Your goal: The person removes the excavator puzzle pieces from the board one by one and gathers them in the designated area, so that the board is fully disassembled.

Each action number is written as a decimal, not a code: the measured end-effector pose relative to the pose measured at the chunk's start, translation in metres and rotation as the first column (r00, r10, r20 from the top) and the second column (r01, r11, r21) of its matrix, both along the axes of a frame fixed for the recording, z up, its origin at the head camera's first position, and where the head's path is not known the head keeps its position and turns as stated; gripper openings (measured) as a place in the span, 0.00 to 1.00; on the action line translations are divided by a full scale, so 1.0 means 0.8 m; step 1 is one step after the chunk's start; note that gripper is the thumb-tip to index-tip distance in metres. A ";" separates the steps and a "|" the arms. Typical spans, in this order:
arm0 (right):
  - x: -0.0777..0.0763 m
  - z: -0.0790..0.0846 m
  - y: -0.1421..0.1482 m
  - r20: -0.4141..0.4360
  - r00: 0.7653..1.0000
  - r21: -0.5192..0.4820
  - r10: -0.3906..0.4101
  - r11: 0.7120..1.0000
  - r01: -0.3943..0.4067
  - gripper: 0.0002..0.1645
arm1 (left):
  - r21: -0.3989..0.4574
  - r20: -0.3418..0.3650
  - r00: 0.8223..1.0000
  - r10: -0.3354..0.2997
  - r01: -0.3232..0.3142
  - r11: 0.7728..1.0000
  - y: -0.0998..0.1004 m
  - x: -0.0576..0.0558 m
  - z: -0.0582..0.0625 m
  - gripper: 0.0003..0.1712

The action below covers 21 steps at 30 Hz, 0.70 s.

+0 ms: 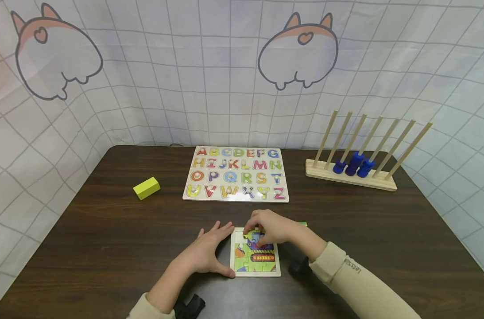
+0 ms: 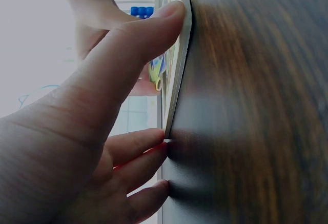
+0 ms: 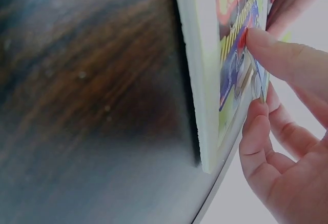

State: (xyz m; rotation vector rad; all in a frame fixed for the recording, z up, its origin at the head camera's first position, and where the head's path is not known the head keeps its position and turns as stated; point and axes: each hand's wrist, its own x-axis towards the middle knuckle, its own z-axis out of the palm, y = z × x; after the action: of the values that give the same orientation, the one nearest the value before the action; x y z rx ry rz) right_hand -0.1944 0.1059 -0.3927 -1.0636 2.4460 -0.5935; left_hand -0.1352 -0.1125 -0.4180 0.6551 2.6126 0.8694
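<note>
A small jigsaw board (image 1: pixel 255 274) with a pale wooden frame lies flat on the dark table, its picture a colourful vehicle on green. My right hand (image 1: pixel 274 227) pinches a puzzle piece (image 3: pixel 260 78) between thumb and fingers above the board's upper part. In the right wrist view the piece is tilted, with one edge raised off the board. A pale uncovered patch shows at the board's upper left. My left hand (image 1: pixel 203 252) is spread along the left side, thumb at the lower left corner and a fingertip at the upper left corner.
An alphabet peg board (image 1: pixel 235 173) lies behind the jigsaw. A yellow block (image 1: pixel 147 188) is on the left. At the right stands a wooden rack (image 1: pixel 351 176) with upright rods and blue beads. A green item (image 1: pixel 303 223) is partly hidden behind my right wrist.
</note>
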 end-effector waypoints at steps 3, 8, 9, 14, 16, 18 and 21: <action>0.000 0.000 0.001 0.001 1.000 -0.003 0.001 1.000 -0.001 0.17 | 0.001 -0.001 1.000 0.000 0.000 1.000 0.000 0.000 0.000 0.59; 0.000 0.000 0.002 0.016 1.000 -0.006 -0.022 1.000 0.022 0.18 | 0.001 -0.004 1.000 0.000 0.000 1.000 0.000 0.000 0.000 0.60; 0.000 0.000 0.002 0.018 1.000 -0.005 -0.026 1.000 0.026 0.18 | 0.000 -0.003 1.000 -0.001 0.001 1.000 0.000 0.000 0.000 0.60; -0.001 -0.002 0.005 0.016 0.999 -0.017 -0.037 0.999 0.037 0.19 | -0.006 -0.002 1.000 -0.002 0.002 1.000 0.000 0.000 -0.001 0.60; -0.001 -0.003 0.007 0.013 0.999 -0.029 -0.043 0.999 0.043 0.20 | -0.006 -0.003 1.000 -0.002 0.002 1.000 0.000 0.000 -0.001 0.60; -0.001 -0.003 0.008 0.009 0.999 -0.047 -0.050 0.998 0.050 0.20 | -0.006 -0.005 1.000 -0.001 0.001 1.000 0.000 0.000 -0.001 0.60; -0.002 -0.003 0.012 0.000 0.998 -0.076 -0.064 0.995 0.064 0.22 | -0.004 -0.007 1.000 -0.001 0.001 1.000 0.000 0.000 0.000 0.60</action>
State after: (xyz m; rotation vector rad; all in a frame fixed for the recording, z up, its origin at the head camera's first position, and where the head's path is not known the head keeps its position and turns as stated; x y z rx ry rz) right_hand -0.1959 0.1157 -0.3950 -1.0190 2.4849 -0.7117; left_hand -0.1349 -0.1124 -0.4183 0.6599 2.6193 0.8633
